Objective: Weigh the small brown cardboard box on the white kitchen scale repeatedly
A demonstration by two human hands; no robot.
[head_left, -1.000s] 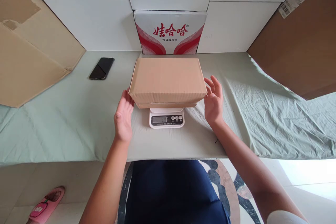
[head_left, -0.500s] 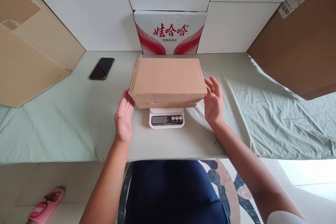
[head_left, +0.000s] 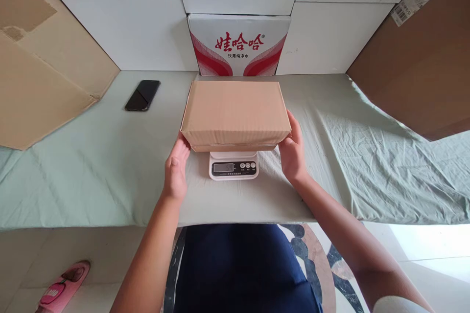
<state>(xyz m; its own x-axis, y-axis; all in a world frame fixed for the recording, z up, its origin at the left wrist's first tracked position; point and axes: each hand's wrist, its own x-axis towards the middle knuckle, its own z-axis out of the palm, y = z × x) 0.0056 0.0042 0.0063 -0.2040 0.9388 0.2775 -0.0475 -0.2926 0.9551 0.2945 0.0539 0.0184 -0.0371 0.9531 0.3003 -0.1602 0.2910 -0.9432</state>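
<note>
A: Both hands have closed in since a moment ago; they stood a little off the ends of the cardboard box (head_left: 235, 110), palms open, and now press against it.

B: Where is the box?

A: On the white kitchen scale (head_left: 234, 165), at the middle of the counter (head_left: 91, 171), covering the platform so only the display strip shows at 6 o'clock of the box.

B: And the fingers?

A: The left hand (head_left: 176, 168) has its fingers curled together at the box's lower left corner, at about 8 o'clock. The right hand (head_left: 292, 154) cups the right end at 4 o'clock, fingers together along the side, thumb near the bottom edge.

B: What lies around it?

A: At 12 o'clock a red and white water carton (head_left: 238, 44) stands against the wall. A black phone (head_left: 142, 95) lies at 10 o'clock, well apart. Flattened cardboard (head_left: 40, 68) leans at 9 o'clock, a brown carton (head_left: 422, 68) at 2 o'clock. A pink slipper (head_left: 62, 288) sits on the floor at 7 o'clock.
</note>
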